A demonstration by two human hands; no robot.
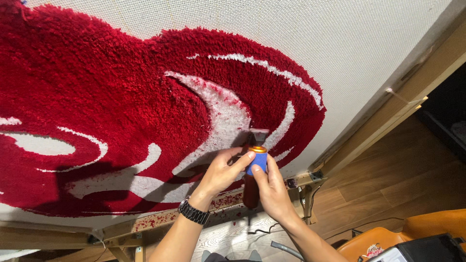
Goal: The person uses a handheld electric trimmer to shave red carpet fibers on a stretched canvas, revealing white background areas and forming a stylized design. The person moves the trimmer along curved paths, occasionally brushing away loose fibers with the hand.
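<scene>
Head camera, looking down: both hands close around a handheld trimmer [254, 170], its blue, orange-ringed body upright and its dark cutting head pressed against a red and white tufted rug [145, 116] stretched on pale backing cloth [340, 39]. The left hand [221, 172], a dark wristwatch [193, 212] on its wrist, has its fingers [242, 159] curled onto the tool's left side; the right hand [273, 187] wraps its fingers around the tool from the right. The cutting head sits where a white swirl meets red pile near the rug's lower right edge. Red fluff litters the wooden frame [160, 218] below. An orange seat [412, 230] stands on the wood floor [388, 179] at lower right.
</scene>
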